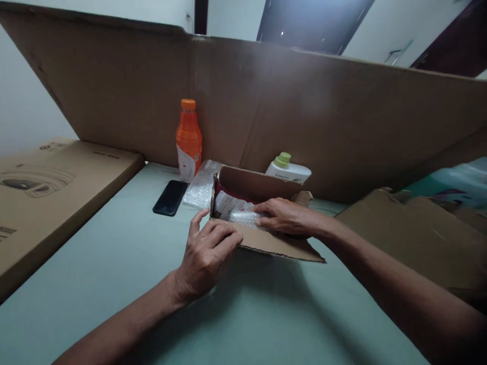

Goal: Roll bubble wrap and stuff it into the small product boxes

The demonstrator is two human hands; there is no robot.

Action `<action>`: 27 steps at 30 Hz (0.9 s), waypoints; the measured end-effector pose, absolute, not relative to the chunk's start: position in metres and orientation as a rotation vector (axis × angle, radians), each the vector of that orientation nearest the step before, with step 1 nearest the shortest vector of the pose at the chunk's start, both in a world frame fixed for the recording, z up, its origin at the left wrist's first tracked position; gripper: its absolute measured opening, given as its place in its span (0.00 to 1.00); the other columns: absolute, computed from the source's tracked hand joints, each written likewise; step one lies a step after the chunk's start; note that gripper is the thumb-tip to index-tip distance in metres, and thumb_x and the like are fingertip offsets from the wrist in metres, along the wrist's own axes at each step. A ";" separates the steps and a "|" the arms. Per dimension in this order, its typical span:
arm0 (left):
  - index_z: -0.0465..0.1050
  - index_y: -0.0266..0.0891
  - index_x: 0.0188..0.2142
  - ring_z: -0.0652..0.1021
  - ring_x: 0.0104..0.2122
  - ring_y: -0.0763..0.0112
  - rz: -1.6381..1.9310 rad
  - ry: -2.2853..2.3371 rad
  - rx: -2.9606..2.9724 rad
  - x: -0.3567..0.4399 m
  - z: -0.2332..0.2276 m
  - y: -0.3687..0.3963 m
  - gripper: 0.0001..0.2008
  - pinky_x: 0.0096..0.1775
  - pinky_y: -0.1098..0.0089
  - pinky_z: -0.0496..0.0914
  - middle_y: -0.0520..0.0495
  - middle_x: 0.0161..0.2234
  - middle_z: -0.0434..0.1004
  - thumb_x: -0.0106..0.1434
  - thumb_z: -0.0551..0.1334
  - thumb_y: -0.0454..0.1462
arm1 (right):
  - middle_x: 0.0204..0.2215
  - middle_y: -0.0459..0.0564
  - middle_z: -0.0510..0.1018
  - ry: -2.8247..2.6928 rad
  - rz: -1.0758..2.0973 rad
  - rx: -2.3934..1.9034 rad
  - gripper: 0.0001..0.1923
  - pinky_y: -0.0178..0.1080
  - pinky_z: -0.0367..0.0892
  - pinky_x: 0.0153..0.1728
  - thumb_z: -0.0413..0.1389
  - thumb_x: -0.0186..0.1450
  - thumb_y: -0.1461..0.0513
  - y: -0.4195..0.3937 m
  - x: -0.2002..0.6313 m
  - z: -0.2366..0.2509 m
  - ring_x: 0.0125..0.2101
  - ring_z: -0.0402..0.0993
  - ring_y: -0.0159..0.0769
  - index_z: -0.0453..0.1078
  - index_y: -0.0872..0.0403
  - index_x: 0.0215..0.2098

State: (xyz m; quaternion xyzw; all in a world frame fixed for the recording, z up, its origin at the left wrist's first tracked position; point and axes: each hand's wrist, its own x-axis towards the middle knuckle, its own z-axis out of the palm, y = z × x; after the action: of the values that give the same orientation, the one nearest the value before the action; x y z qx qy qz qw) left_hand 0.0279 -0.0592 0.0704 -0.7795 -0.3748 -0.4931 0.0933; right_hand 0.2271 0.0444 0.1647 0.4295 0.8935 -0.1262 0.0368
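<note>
Our left hand lies half-curled on the near flap of the small box, which sits on the green surface; whether it pinches, we cannot tell. Our right hand reaches inside, fingers slightly bent against bubble wrap, their grip unclear. Leaning on that flap could tip the box; slick wrap could slip from us.

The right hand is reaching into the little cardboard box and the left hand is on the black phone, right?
Not quite: the left hand isn't on the black phone. The head view shows it on the near flap of the little cardboard box. The right hand is indeed reaching in.
</note>
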 end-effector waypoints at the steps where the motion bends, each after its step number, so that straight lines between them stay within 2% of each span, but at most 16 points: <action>1: 0.74 0.39 0.42 0.79 0.40 0.67 -1.458 -1.117 -2.323 0.028 0.072 -0.057 0.07 0.61 0.49 0.58 0.49 0.37 0.82 0.67 0.61 0.29 | 0.32 0.47 0.84 2.683 -0.363 1.311 0.09 0.34 0.67 0.30 0.56 0.65 0.59 0.046 0.227 0.162 0.31 0.79 0.38 0.79 0.50 0.39; 4: 0.73 0.40 0.45 0.78 0.40 0.67 -1.484 -1.151 -2.262 0.025 0.079 -0.047 0.09 0.61 0.50 0.61 0.48 0.39 0.80 0.67 0.61 0.29 | 0.40 0.53 0.84 2.727 -0.114 1.334 0.15 0.41 0.70 0.39 0.57 0.64 0.55 0.038 0.237 0.171 0.40 0.80 0.46 0.79 0.51 0.45; 6: 0.70 0.39 0.52 0.77 0.47 0.63 -1.597 -1.228 -2.128 0.020 0.083 -0.041 0.16 0.60 0.51 0.64 0.43 0.45 0.78 0.65 0.62 0.30 | 0.44 0.54 0.83 2.924 0.087 1.481 0.18 0.47 0.70 0.45 0.57 0.64 0.52 0.021 0.254 0.186 0.44 0.79 0.48 0.78 0.53 0.46; 8: 0.64 0.39 0.60 0.73 0.56 0.58 -1.767 -1.347 -1.998 0.011 0.083 -0.040 0.25 0.59 0.52 0.66 0.37 0.54 0.72 0.64 0.64 0.32 | 0.43 0.54 0.83 3.054 0.250 1.862 0.19 0.49 0.70 0.46 0.54 0.65 0.49 -0.005 0.278 0.196 0.43 0.79 0.48 0.78 0.52 0.45; 10: 0.58 0.42 0.65 0.70 0.59 0.56 -1.928 -1.508 -1.971 0.002 0.075 -0.042 0.32 0.59 0.52 0.67 0.37 0.60 0.67 0.63 0.65 0.34 | 0.39 0.52 0.84 2.962 0.280 2.347 0.20 0.49 0.72 0.41 0.53 0.66 0.46 -0.034 0.305 0.192 0.39 0.79 0.47 0.78 0.48 0.42; 13: 0.53 0.45 0.68 0.69 0.61 0.54 -2.049 -1.846 -2.144 -0.006 0.054 -0.047 0.38 0.61 0.48 0.64 0.37 0.64 0.63 0.62 0.67 0.39 | 0.39 0.53 0.84 2.830 -0.192 2.580 0.22 0.46 0.73 0.33 0.57 0.61 0.43 -0.060 0.330 0.149 0.34 0.79 0.46 0.77 0.47 0.43; 17: 0.54 0.41 0.67 0.63 0.66 0.47 -2.293 -2.089 -2.387 0.008 0.034 -0.032 0.43 0.64 0.44 0.58 0.34 0.66 0.61 0.56 0.70 0.42 | 0.52 0.58 0.79 2.916 -0.890 2.418 0.33 0.46 0.75 0.39 0.61 0.59 0.44 -0.044 0.318 0.077 0.44 0.78 0.48 0.69 0.52 0.56; 20: 0.57 0.36 0.65 0.67 0.63 0.48 -2.455 -2.044 -2.427 0.029 0.036 -0.016 0.41 0.63 0.48 0.62 0.32 0.62 0.67 0.56 0.70 0.41 | 0.48 0.58 0.80 2.885 -1.279 2.428 0.34 0.45 0.76 0.40 0.61 0.58 0.43 -0.022 0.300 0.053 0.43 0.78 0.48 0.69 0.54 0.55; 22: 0.57 0.35 0.65 0.68 0.63 0.49 -2.455 -2.028 -2.405 0.039 0.039 -0.017 0.39 0.63 0.50 0.63 0.32 0.61 0.69 0.57 0.68 0.41 | 0.44 0.59 0.82 2.848 -1.352 2.476 0.33 0.46 0.76 0.39 0.60 0.57 0.42 -0.020 0.297 0.049 0.40 0.79 0.48 0.71 0.56 0.51; 25: 0.56 0.36 0.66 0.64 0.66 0.49 -2.426 -2.019 -2.351 0.043 0.036 -0.054 0.40 0.65 0.50 0.59 0.34 0.63 0.67 0.57 0.69 0.41 | 0.40 0.59 0.82 2.793 -1.183 2.606 0.32 0.50 0.75 0.38 0.60 0.56 0.40 -0.050 0.300 0.045 0.38 0.78 0.53 0.74 0.56 0.45; 27: 0.54 0.40 0.67 0.61 0.67 0.49 -2.368 -2.017 -2.318 0.033 0.027 -0.096 0.40 0.66 0.50 0.57 0.36 0.66 0.63 0.59 0.68 0.43 | 0.40 0.58 0.83 2.836 -1.072 2.596 0.31 0.52 0.75 0.39 0.60 0.56 0.40 -0.082 0.293 0.042 0.39 0.78 0.56 0.75 0.55 0.45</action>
State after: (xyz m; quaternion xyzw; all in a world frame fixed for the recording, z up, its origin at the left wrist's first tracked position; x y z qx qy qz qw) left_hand 0.0329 -0.0963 0.0274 -0.5574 -0.4849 -0.5694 -0.3606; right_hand 0.2932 -0.0822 0.0424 0.5926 0.6473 -0.2446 -0.4123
